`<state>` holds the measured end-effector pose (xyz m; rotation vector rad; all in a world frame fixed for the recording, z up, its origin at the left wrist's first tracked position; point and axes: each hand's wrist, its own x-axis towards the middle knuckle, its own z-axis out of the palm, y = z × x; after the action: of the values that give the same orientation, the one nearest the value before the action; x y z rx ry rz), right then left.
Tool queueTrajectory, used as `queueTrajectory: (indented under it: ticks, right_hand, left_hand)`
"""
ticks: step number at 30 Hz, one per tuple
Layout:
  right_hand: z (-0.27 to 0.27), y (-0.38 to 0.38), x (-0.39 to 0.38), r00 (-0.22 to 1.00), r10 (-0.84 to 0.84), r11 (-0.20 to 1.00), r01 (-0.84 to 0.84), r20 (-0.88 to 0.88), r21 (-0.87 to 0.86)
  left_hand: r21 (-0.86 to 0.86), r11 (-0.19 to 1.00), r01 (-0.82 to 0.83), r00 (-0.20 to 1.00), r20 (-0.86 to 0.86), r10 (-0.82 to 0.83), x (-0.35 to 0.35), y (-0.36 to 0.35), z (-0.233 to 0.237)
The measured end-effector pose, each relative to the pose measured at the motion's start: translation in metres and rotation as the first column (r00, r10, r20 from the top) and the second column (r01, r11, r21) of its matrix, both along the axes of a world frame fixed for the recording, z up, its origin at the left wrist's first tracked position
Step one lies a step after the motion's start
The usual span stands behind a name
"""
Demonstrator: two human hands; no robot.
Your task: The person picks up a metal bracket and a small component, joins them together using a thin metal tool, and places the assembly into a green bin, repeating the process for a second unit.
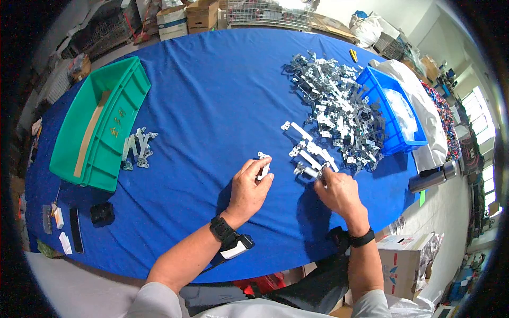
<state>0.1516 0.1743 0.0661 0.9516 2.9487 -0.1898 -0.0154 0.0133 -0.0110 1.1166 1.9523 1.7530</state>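
Left hand (249, 192) grasps one metal bracket (264, 170) between thumb and fingers, at the near left of the large heap (339, 100). Right hand (339, 193), nearer the heap, has fingers bent at the loose brackets (312, 151); grip cannot be confirmed. Green bin (124, 119) stands well left of the heap; blue bin (392, 124), just right. Yellow tool (353, 55) lies near its far end.

Bright picture. White light from windows (477, 114) at right, glowing strongly there. Soft dark shadows on blue cloth (201, 106) by both hands. Shiny spots on metal bits (339, 106). Edges bend round like fishbowl, corners black. Far things small, bit fuzzy.
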Motion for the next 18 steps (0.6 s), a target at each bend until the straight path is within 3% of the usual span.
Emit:
queueTrajectory:
  ticks: [6,8,10,12,14,16,18]
  right_hand:
    - [-0.001,-0.005,-0.002,1.0,-0.007,1.0,0.007,-0.01,-0.011]
    - [0.003,-0.003,0.001,0.997,-0.006,1.0,0.004,-0.075,-0.017]
    - [0.021,-0.013,0.001,0.994,-0.038,0.999,0.038,-0.101,0.0]
    - [0.033,-0.017,0.002,0.928,-0.123,0.989,0.084,-0.351,-0.125]
    - [0.038,-0.029,-0.003,0.902,-0.127,0.977,0.044,-0.412,-0.207]
    - [0.021,-0.041,-0.013,0.838,-0.094,0.826,-0.236,-0.538,-0.511]
    - [0.0,-0.049,-0.024,0.797,-0.081,0.805,-0.303,-0.599,-0.511]
  left_hand:
    - [0.014,1.0,0.0,1.0,0.022,0.0,-0.001,0.0,-0.002]
    - [0.04,0.999,-0.03,0.969,0.245,0.019,0.002,0.0,-0.002]
    - [0.057,0.998,-0.029,0.946,0.324,0.008,0.001,-0.001,0.004]
    - [0.073,0.997,-0.025,0.916,0.4,-0.006,0.001,-0.002,0.006]
    - [0.053,0.999,-0.009,0.929,0.37,-0.011,-0.001,-0.004,0.005]
    - [0.089,0.996,-0.006,0.928,0.372,-0.027,-0.001,-0.004,0.004]
    - [0.119,0.993,-0.004,0.93,0.366,-0.04,-0.002,-0.006,0.007]
